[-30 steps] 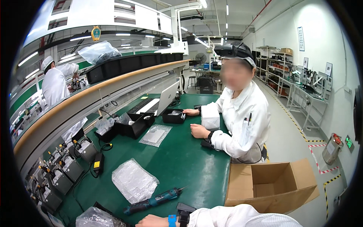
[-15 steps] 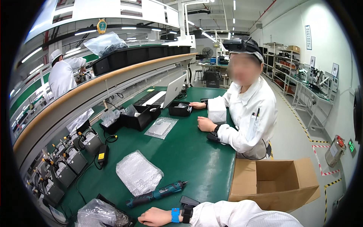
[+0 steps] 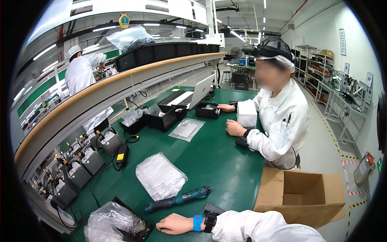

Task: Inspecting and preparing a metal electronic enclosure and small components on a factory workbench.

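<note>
My right hand [image 3: 175, 224] rests on the green tabletop [image 3: 225, 169] at the lower middle, fingers loosely bent and holding nothing. A blue band and a black device sit on its wrist. Just left of its fingertips is a black tray [image 3: 147, 233] of small metal parts, partly covered by clear plastic bags [image 3: 105, 222]. Beyond the hand lies a blue and black power screwdriver [image 3: 179, 199], its tip pointing right. The screwdriver lies beside a bubble-wrap bag [image 3: 160, 174]. My left hand is out of view.
Across the table a co-worker [image 3: 282, 117] has one hand at a small black bin [image 3: 207, 112]. A laptop [image 3: 201, 92], black bins [image 3: 164, 119] and a flat bag [image 3: 187, 129] are nearby. Grey units with cables [image 3: 82, 172] line the left. A cardboard box [image 3: 298, 193] stands right.
The whole view has shifted, so things sit further right in the picture. My right hand stays beside the tray. The co-worker's head has turned more toward the left.
</note>
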Demonstrator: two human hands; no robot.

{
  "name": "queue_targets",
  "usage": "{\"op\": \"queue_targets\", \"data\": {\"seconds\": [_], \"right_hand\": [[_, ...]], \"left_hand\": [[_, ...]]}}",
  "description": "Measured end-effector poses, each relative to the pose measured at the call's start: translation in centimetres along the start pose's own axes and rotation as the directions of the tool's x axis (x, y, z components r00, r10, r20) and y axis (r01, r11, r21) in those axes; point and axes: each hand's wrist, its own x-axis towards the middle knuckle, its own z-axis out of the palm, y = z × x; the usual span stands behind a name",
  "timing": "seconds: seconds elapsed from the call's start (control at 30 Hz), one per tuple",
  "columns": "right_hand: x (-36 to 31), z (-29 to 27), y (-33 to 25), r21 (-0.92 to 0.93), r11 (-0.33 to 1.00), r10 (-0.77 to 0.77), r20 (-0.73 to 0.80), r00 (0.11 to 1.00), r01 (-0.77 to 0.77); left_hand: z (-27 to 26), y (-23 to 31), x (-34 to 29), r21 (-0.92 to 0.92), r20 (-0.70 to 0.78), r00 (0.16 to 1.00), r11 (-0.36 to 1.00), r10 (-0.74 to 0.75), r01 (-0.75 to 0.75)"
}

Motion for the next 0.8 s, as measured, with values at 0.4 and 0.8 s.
{"op": "queue_targets", "data": {"seconds": [0.4,0.8], "right_hand": [[-0.1,0.6,0.0,-0.085,0.995,-0.069,-0.096,0.993,0.060],[-0.1,0.5,0.0,-0.097,0.993,-0.069,-0.099,0.993,0.059]], "left_hand": [[-1.6,-2.0,0.3,-0.036,-0.071,0.997,0.999,-0.029,0.027],[-0.2,-0.2,0.2,-0.042,-0.174,0.985,0.999,-0.005,-0.003]]}}
